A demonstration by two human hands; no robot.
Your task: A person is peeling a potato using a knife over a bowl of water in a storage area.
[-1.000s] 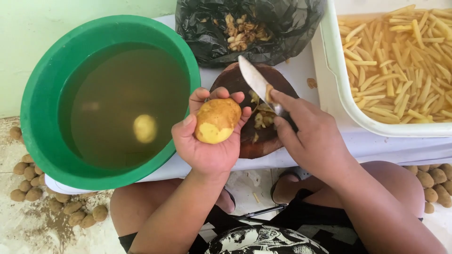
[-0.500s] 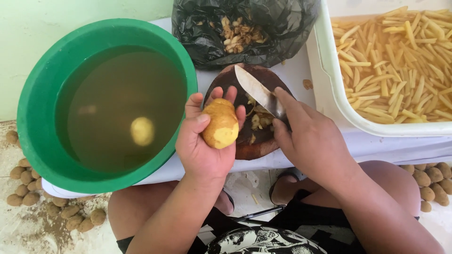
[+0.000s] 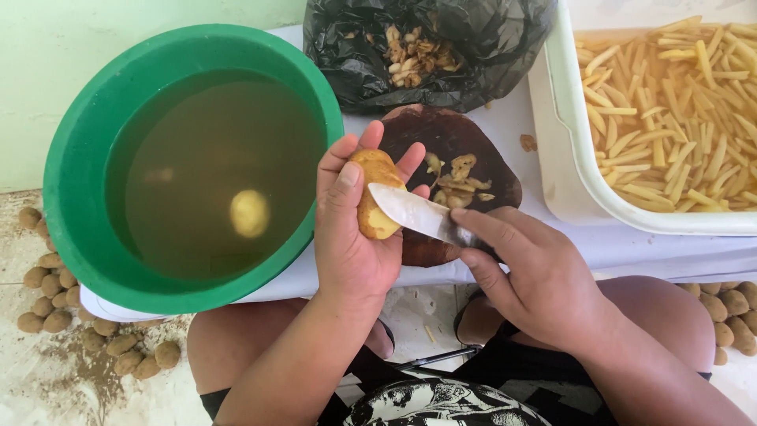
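My left hand [image 3: 351, 237] grips a partly peeled yellow potato [image 3: 374, 191], held upright above a dark round cutting board [image 3: 465, 142]. My right hand [image 3: 530, 276] holds a knife [image 3: 414, 213] whose blade lies against the potato's right side. Potato peelings [image 3: 457, 177] are scattered on the board. A peeled potato [image 3: 249, 213] floats in the murky water of a green basin [image 3: 71, 158] at the left.
A black plastic bag [image 3: 355, 55] with peelings sits behind the board. A white tub [image 3: 568, 158] with several raw potato sticks stands at the right. Several unpeeled potatoes [image 3: 47, 276] lie on the ground at the left, others [image 3: 729, 304] at the right.
My left hand turned the potato upright and narrower toward me. The knife swung down from above the board until its blade met the potato's side.
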